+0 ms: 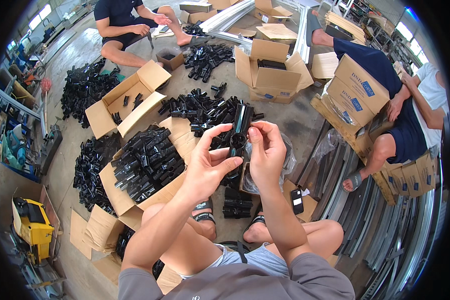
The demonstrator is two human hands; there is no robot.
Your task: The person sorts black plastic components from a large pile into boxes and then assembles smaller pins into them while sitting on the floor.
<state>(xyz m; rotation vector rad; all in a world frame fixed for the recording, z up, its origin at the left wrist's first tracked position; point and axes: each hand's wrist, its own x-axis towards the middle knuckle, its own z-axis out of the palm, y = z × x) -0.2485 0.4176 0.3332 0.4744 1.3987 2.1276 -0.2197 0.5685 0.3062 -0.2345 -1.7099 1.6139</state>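
Note:
Up in front of my chest is a glossy black pipe fitting (242, 120), a tube with a round opening turned toward me. My left hand (207, 165) grips its left side, the thumb near the lower end and the forefinger higher up. On the other side, my right hand (266, 152) pinches it between thumb and fingers. Behind and below my hands lies a loose pile of similar black fittings (195, 106). An open cardboard box (116, 192) full of them stands to the left of my left forearm. More black fittings (236, 204) sit on the floor between my feet.
Another open box (97, 117) holds a few fittings, with heaps (85, 90) beside it. A phone (297, 201) lies by my right knee. Long metal profiles (375, 225) cover the right floor. Two other people sit nearby, one far left, one at right beside stacked boxes (352, 95).

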